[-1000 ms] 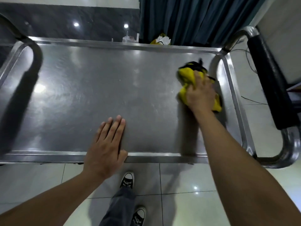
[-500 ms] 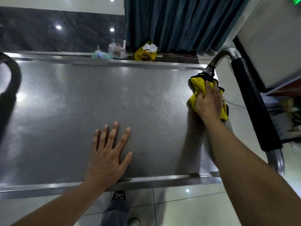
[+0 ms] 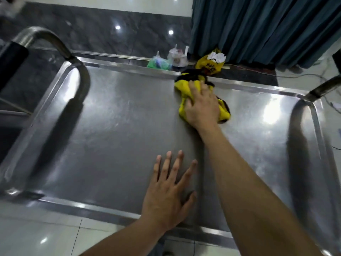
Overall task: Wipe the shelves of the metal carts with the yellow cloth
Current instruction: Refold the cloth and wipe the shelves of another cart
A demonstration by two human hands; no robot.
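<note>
— While the right hand (image 3: pixel 202 106) presses down on the yellow cloth (image 3: pixel 184 95), where exactly is that cloth sitting?

— On the top shelf (image 3: pixel 114 137) of the metal cart, close to the far rim and a bit right of the middle. It's bunched up, with a black edge showing around it. The fingers lie flat over it, fairly close together, palm down.

— And the left hand (image 3: pixel 166 196)?

— Flat on the bare steel near the front edge, fingers spread wide, thumb out to the side. It holds nothing.

— Anything beyond the cart?

— A yellow bag (image 3: pixel 210 64) and two small plastic bags (image 3: pixel 166 60) on the floor by the blue curtain (image 3: pixel 258 28).
</note>
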